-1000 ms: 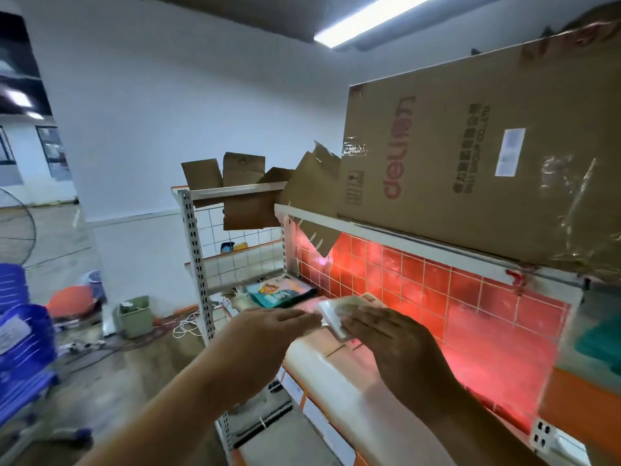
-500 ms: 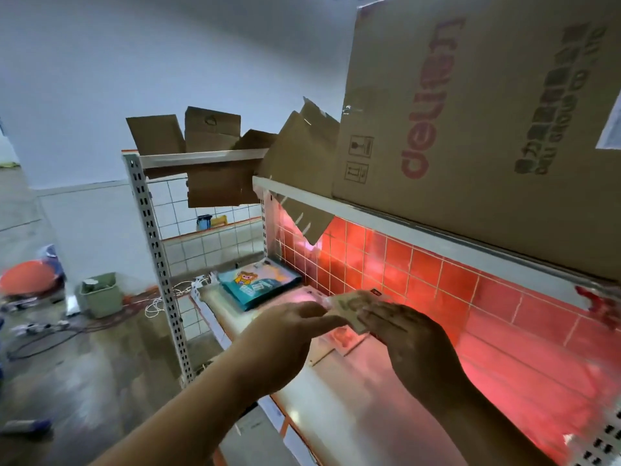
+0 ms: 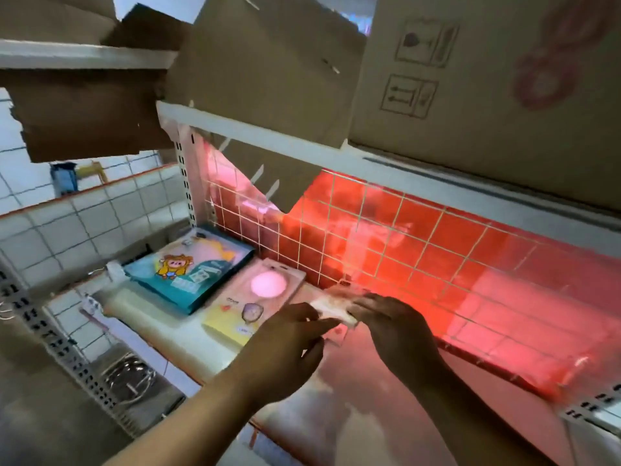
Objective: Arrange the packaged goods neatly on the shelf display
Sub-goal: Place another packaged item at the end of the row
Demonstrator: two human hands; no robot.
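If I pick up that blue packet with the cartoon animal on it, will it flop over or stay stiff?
Probably floppy: the flat teal plastic packet looks like a soft pouch lying flat on the white shelf. Its glossy film could be slippery. Being flat, it should not roll.

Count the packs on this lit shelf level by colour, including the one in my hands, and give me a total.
teal pack: 1
pink and yellow pack: 1
pale pack, held between left hand and right hand: 1
Total: 3
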